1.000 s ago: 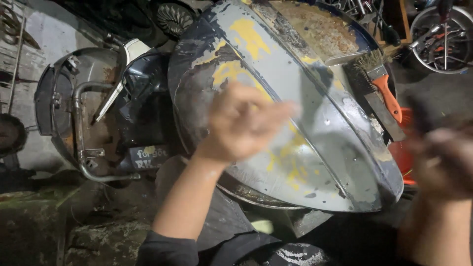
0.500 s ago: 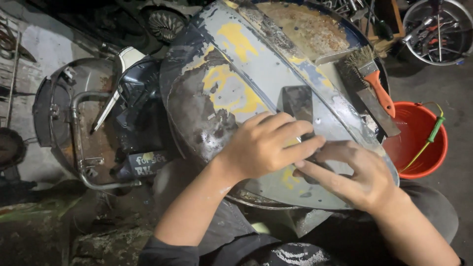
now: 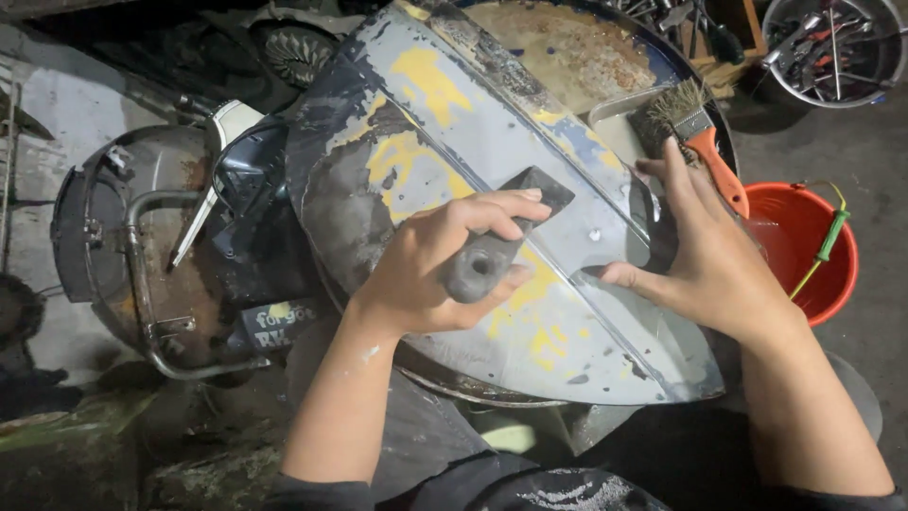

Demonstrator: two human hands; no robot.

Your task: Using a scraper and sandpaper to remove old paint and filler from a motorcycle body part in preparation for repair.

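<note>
The scraper [image 3: 497, 248] blade is hidden beneath the clamped left hand [image 3: 430, 270]; the right hand [image 3: 705, 260] is spread flat on the grey panel [image 3: 473, 123], centre frame, above a dim cluttered floor.

A dim workshop corner under harsh, close light. Left of the left hand lies bare grey concrete floor [image 3: 66, 142], stained and littered. Beyond the right hand an orange plastic bucket [image 3: 804, 246] stands on dark floor, and farther off, a round tub of tools [image 3: 832, 47] catches the light.
</note>
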